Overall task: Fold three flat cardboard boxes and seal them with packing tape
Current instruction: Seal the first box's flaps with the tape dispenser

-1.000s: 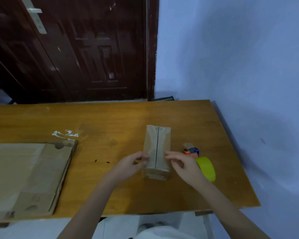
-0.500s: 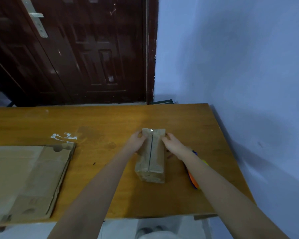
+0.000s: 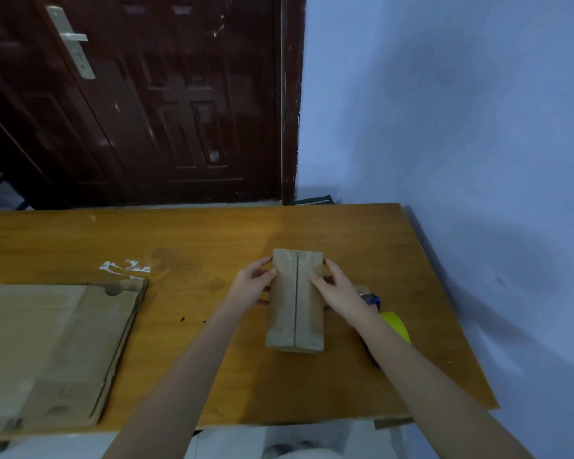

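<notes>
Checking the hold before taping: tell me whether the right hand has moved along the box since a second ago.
Yes. The right hand has slid from the box's near end to its far end, toward the door, and now grips the side there.

A folded brown box [image 3: 295, 299] lies flat, centre seam up, between both hands. Flat cardboard [image 3: 53, 349] lies well left; yellow tape [image 3: 396, 324] under the right wrist.

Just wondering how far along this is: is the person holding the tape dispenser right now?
No: the tape dispenser lies on the table behind the right forearm, while the left hand and right hand hold the folded box.
</notes>
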`<action>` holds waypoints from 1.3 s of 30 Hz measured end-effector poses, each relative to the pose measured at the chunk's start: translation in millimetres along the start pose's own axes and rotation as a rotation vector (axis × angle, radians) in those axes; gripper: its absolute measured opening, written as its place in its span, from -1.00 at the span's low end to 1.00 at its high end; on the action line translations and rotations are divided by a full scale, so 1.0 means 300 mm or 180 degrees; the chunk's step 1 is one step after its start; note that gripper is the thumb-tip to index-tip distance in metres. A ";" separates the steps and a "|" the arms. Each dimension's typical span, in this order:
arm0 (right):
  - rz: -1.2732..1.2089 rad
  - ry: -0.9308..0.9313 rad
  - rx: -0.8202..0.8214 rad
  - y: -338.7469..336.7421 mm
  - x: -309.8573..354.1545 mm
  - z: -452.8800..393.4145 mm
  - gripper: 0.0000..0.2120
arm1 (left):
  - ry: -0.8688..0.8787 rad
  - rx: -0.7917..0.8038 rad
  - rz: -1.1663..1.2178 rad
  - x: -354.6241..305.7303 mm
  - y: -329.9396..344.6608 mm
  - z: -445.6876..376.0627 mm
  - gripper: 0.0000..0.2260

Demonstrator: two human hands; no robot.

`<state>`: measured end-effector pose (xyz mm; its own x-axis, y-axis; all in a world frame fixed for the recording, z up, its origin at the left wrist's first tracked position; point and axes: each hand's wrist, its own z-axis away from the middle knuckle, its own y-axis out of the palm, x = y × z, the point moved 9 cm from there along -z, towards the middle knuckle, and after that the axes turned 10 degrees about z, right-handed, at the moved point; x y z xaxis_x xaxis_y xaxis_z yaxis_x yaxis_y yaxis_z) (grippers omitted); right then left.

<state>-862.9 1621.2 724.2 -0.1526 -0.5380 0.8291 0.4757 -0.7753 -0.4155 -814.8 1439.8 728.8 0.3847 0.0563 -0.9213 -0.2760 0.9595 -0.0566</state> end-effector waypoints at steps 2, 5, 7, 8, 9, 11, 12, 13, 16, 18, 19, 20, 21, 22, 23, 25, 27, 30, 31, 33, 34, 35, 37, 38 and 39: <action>0.0042 -0.0165 -0.0063 0.000 0.018 0.008 -0.40 | 0.0021 -0.0044 0.0051 -0.005 -0.010 0.007 -0.62; 0.0191 -0.0358 -0.0140 -0.003 0.041 0.026 -0.40 | 0.0065 -0.0167 0.0064 -0.018 -0.028 0.018 -0.64; 0.0326 -0.0501 -0.0160 -0.004 0.060 0.039 -0.41 | 0.0033 -0.0235 0.0155 -0.022 -0.038 0.026 -0.63; 0.0410 -0.0559 -0.0161 -0.005 0.071 0.046 -0.41 | -0.0007 -0.0272 0.0229 -0.021 -0.044 0.032 -0.61; 0.0490 -0.0609 -0.0169 -0.006 0.081 0.052 -0.41 | -0.0063 -0.0311 0.0302 -0.019 -0.049 0.036 -0.59; 0.0638 -0.0739 -0.0194 -0.008 0.103 0.068 -0.42 | -0.0223 -0.0367 0.0424 -0.011 -0.059 0.043 -0.55; 0.0712 -0.0821 -0.0198 -0.008 0.114 0.075 -0.42 | -0.0323 -0.0381 0.0478 -0.007 -0.064 0.046 -0.54; 0.0771 -0.0897 -0.0196 -0.006 0.124 0.082 -0.42 | -0.0422 -0.0388 0.0526 -0.004 -0.068 0.049 -0.52; 0.0835 -0.1057 -0.0174 -0.004 0.149 0.098 -0.43 | -0.0620 -0.0385 0.0496 -0.008 -0.089 0.047 -0.46; 0.0967 -0.1137 -0.0113 0.008 0.164 0.105 -0.42 | -0.0670 -0.0396 0.0335 -0.022 -0.115 0.037 -0.40; 0.1085 -0.1176 -0.0079 0.018 0.169 0.107 -0.41 | -0.0678 -0.0394 0.0247 -0.035 -0.128 0.029 -0.38; 0.1246 -0.1228 -0.0066 0.027 0.175 0.110 -0.40 | -0.0681 -0.0352 0.0115 -0.052 -0.136 0.021 -0.36; 0.1429 -0.1293 -0.0082 0.037 0.181 0.112 -0.40 | -0.0703 -0.0257 -0.0097 -0.072 -0.139 0.015 -0.34; 0.1595 -0.1361 -0.0110 0.047 0.188 0.116 -0.40 | -0.0776 -0.0106 -0.0385 -0.089 -0.134 0.013 -0.31; 0.1721 -0.1425 -0.0138 0.058 0.195 0.121 -0.41 | -0.0905 0.0086 -0.0723 -0.104 -0.122 0.018 -0.27; 0.1925 -0.1594 -0.0200 0.084 0.215 0.133 -0.42 | -0.1197 0.0474 -0.1378 -0.119 -0.096 0.036 -0.16; 0.2066 -0.1772 -0.0295 0.108 0.234 0.146 -0.43 | -0.1455 0.0735 -0.1749 -0.120 -0.079 0.054 -0.10; 0.2111 -0.1931 -0.0326 0.134 0.251 0.163 -0.44 | -0.1817 0.0861 -0.1827 -0.102 -0.075 0.073 -0.02; 0.2097 -0.1938 -0.0308 0.140 0.252 0.165 -0.44 | -0.1886 0.0867 -0.1811 -0.094 -0.079 0.072 0.00; 0.2036 -0.1908 -0.0262 0.144 0.250 0.167 -0.44 | -0.1965 0.0847 -0.1766 -0.077 -0.091 0.066 0.01; 0.1994 -0.1900 -0.0229 0.145 0.248 0.166 -0.46 | -0.2006 0.0840 -0.1710 -0.069 -0.098 0.062 0.00; 0.1928 -0.1891 -0.0180 0.147 0.245 0.167 -0.47 | -0.2050 0.0840 -0.1634 -0.060 -0.106 0.060 0.00; 0.1665 -0.1742 -0.0052 0.148 0.228 0.161 -0.50 | -0.2124 0.0829 -0.1472 -0.043 -0.123 0.059 -0.01; 0.1511 -0.1594 -0.0016 0.144 0.212 0.156 -0.50 | -0.2150 0.0818 -0.1399 -0.036 -0.133 0.060 -0.02; 0.1409 -0.1437 -0.0019 0.138 0.192 0.151 -0.50 | -0.2164 0.0808 -0.1333 -0.028 -0.145 0.061 -0.04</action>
<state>-812.6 1573.1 771.8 0.4388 -0.6164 0.6538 0.4049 -0.5140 -0.7563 -789.9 1402.6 745.9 0.8810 -0.2425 -0.4061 0.1835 0.9666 -0.1792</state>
